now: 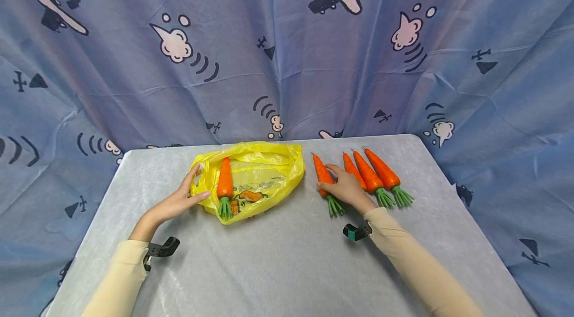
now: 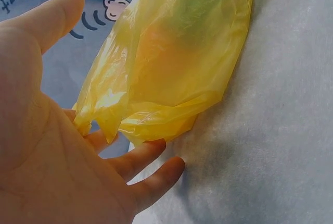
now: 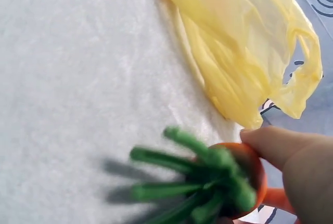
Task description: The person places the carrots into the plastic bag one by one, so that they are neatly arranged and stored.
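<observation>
A yellow plastic bag (image 1: 293, 170) lies with its mouth spread wide, left of the table's middle. One orange carrot (image 1: 225, 180) with green stems lies inside it; its colours show blurred through the plastic in the left wrist view. At the bag's left edge is my left hand (image 1: 179, 201), fingers spread and relaxed, fingertips touching the plastic. My right hand (image 1: 346, 188) pinches another carrot (image 1: 320, 172) between thumb and fingers, its green stems (image 3: 208, 182) pointing toward me. Beside that hand lie three more carrots (image 1: 381, 167), one partly hidden behind it.
A pale grey-white cloth covers the table (image 1: 264, 267). Behind it hangs a blue curtain (image 1: 242, 58) printed with planes and clouds, close to the table's back edge. Each wrist carries a black strap-on device (image 1: 357, 231).
</observation>
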`<state>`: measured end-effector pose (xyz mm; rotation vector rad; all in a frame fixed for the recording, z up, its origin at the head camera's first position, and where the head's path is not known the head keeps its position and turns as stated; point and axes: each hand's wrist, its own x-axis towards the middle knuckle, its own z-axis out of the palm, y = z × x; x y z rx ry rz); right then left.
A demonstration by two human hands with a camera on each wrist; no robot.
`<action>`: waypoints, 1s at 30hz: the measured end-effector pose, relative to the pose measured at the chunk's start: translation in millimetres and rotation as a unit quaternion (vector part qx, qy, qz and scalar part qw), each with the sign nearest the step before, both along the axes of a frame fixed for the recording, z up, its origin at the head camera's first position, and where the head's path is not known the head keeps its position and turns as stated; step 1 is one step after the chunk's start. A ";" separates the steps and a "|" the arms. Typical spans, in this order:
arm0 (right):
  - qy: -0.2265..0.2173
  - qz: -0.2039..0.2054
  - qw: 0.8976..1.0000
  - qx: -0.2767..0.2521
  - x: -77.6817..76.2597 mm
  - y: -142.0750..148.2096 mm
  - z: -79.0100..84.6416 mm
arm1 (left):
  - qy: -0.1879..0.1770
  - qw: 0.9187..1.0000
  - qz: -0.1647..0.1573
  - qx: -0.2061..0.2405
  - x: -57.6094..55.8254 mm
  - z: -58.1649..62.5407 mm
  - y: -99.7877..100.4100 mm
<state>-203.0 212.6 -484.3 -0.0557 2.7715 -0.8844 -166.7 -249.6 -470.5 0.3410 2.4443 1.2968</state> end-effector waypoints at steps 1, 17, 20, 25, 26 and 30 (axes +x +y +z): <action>0.000 -0.002 1.000 -0.001 0.6 0.3 -0.5 | 0.000 1.000 0.001 0.000 0.1 0.2 0.0; 0.022 -0.028 0.999 -0.034 5.0 0.5 -5.6 | -0.002 1.000 0.001 0.002 0.1 0.6 1.2; 0.027 -0.030 0.999 -0.036 5.4 0.5 -6.6 | -0.001 1.000 0.000 0.004 0.0 0.4 1.1; 0.031 -0.033 0.998 -0.039 5.6 0.1 -8.4 | 0.001 1.000 0.000 0.004 0.0 0.4 0.7; 0.031 -0.033 0.998 -0.039 5.5 -0.1 -8.5 | 0.001 1.000 0.000 0.004 0.0 0.3 0.6; 0.039 -0.030 0.998 -0.042 4.4 -1.1 -5.5 | 0.001 1.000 0.001 0.003 -0.2 -0.3 0.5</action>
